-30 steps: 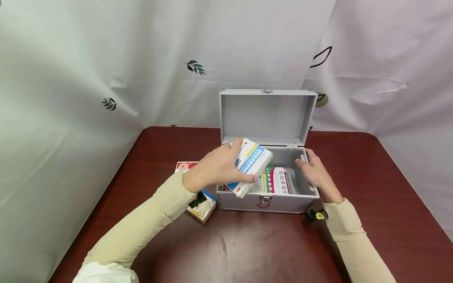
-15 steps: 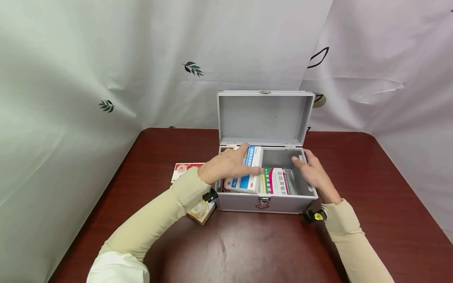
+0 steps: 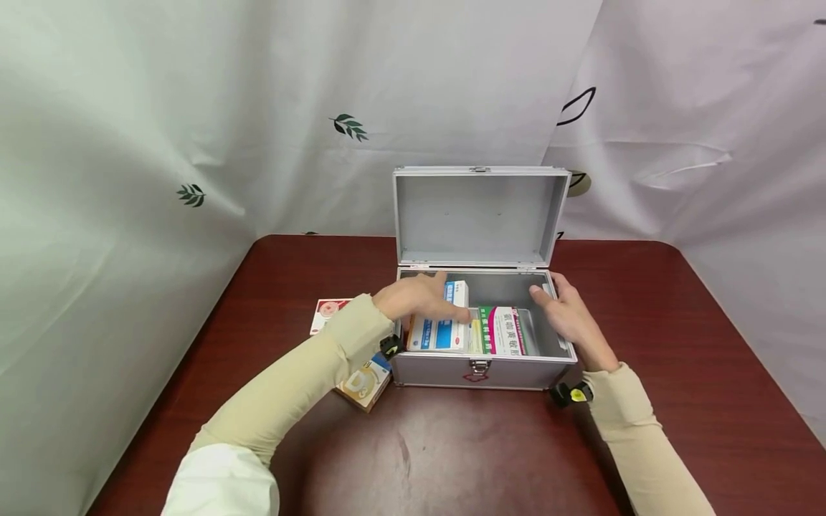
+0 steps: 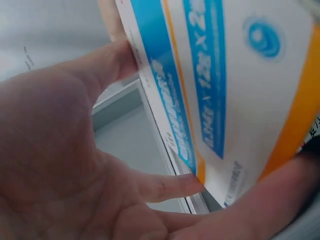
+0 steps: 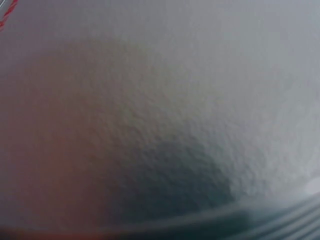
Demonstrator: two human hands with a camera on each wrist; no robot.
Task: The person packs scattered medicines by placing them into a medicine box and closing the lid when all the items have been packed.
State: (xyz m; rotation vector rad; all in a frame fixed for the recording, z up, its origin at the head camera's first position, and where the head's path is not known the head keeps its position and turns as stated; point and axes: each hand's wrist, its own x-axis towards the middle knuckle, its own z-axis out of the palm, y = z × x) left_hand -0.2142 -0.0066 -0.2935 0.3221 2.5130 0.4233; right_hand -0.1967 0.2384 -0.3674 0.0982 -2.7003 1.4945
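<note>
In the head view my left hand (image 3: 422, 297) holds a white and blue medicine box (image 3: 447, 337) low in the left part of an open silver metal case (image 3: 426, 370). The left wrist view shows its fingers along the edges of this medicine box (image 4: 245, 95). My right hand (image 3: 569, 314) grips the case's right wall, thumb on the inner side. Beside the held box, a green, pink and white medicine box (image 3: 506, 333) lies in the case. The right wrist view is filled by a blurred, grey textured surface (image 5: 175, 90).
A red and white box (image 3: 328, 310) and a gold and blue box (image 3: 365, 383) lie on the dark red table (image 3: 477, 451) left of the case, partly behind the left arm. The raised lid (image 3: 477, 215) stands at the back, before a pale curtain (image 3: 452, 79).
The white and blue medicine box has gone from tilted above the case's front edge down into its left part, with my left hand still holding it. My right hand keeps its place.
</note>
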